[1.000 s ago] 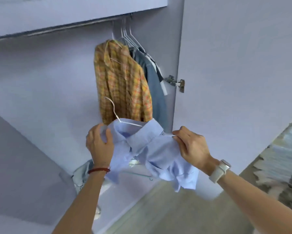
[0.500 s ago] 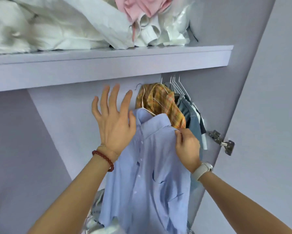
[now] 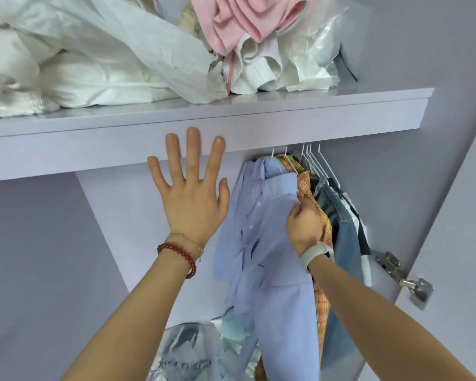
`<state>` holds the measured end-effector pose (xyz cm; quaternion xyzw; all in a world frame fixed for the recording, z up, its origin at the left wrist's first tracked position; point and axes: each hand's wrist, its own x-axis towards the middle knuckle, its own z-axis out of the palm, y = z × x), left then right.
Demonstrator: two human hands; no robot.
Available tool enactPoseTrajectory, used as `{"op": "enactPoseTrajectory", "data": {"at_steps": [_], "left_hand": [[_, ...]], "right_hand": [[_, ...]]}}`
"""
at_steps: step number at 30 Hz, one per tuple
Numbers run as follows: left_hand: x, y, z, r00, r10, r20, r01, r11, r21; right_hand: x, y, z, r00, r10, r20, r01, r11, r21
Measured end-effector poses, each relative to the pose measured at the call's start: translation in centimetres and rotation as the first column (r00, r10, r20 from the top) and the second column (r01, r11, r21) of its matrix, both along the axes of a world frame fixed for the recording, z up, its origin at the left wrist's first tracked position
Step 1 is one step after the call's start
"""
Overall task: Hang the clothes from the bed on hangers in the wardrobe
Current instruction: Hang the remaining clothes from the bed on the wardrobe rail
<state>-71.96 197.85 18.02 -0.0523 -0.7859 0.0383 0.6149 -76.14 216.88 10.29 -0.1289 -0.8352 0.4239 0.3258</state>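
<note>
A light blue shirt (image 3: 269, 243) hangs on a white wire hanger (image 3: 273, 153) just under the wardrobe shelf (image 3: 286, 122); the rail itself is hidden behind the shelf edge. My right hand (image 3: 304, 228) grips the shirt's right shoulder. My left hand (image 3: 191, 193) is raised beside the shirt with fingers spread, holding nothing. Right of the blue shirt hang an orange plaid shirt (image 3: 318, 215) and blue denim garments (image 3: 344, 243) on more white hangers (image 3: 313, 160).
White bedding (image 3: 80, 64), a pink cloth (image 3: 247, 20) and plastic bags fill the top shelf. The open wardrobe door with a metal hinge (image 3: 404, 276) stands at the right. Bags and cloth (image 3: 198, 347) lie on the wardrobe floor. The space left of the clothes holds no hangers.
The blue shirt went from held low in both hands up to the rail level. My left hand let go and spread open; my right hand still grips the shoulder.
</note>
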Motion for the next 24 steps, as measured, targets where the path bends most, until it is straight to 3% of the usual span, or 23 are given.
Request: {"op": "enactPoseTrajectory", "data": {"at_steps": [9, 14, 20, 24], "left_hand": [[1.8, 0.4, 0.4, 0.991, -0.012, 0.134, 0.008, 1.000, 0.025], [5.2, 2.4, -1.9, 0.930, -0.250, 0.271, 0.185, 0.952, 0.242], [11.1, 5.3, -12.7, 0.682, -0.465, 0.565, 0.394, 0.884, 0.251], [17.6, 8.3, -20.3, 0.431, -0.517, 0.739, 0.489, 0.823, 0.291]], "right_hand": [[3.8, 2.1, -1.6, 0.975, 0.203, 0.095, -0.212, 0.972, 0.099], [9.9, 3.2, -2.3, 0.981, 0.159, 0.110, -0.187, 0.922, 0.339], [21.1, 5.5, -7.5, 0.985, -0.073, 0.159, -0.023, 0.845, 0.534], [32.1, 6.6, -13.3, 0.912, -0.205, 0.356, 0.034, 0.901, 0.433]]}}
